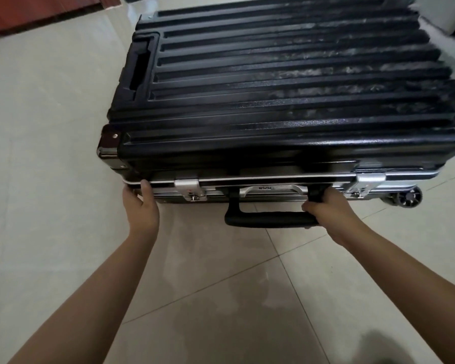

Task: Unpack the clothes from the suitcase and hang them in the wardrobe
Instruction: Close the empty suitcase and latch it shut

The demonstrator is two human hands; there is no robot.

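Observation:
A black ribbed hard-shell suitcase (286, 82) lies flat on the tiled floor, lid closed, with two silver latches (188, 187) on its near side. My left hand (141, 206) grips the near left edge at the metal frame, thumb on top. My right hand (326, 207) grips the right end of the black side handle (268, 218), which is pulled out from the case. No clothes are in sight.
Beige floor tiles (221, 298) stretch in front and to the left. A red-brown wooden piece (37, 11) runs along the far left. A suitcase wheel (407, 197) sticks out at the near right corner. Something white (447, 11) stands at the far right.

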